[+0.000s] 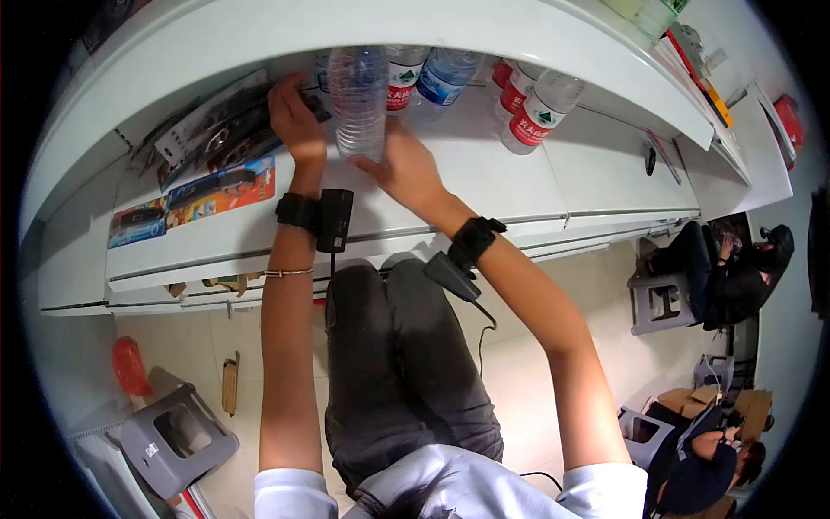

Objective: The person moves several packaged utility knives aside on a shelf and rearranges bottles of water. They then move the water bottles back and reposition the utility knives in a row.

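Observation:
My right hand point(406, 166) grips the lower part of a clear, unlabelled plastic bottle point(360, 108), thumb at its base. The bottle's top is hidden by the shelf edge above. My left hand point(296, 119) is to the left of that bottle, fingers stretched out beside a pile of dark packets point(220, 130). Behind and to the right of the clear bottle stand a red-labelled water bottle point(403, 82) and a blue-labelled bottle point(447, 78). Black devices on straps and cables are on both wrists.
Further right stand red-labelled bottles point(538, 112). Carded blister packs point(194, 199) lie at the left of the white shelf point(467, 177). A white ledge point(519, 43) overhangs it. Grey stools point(177, 437) are on the floor. Two people point(752, 268) sit at the right.

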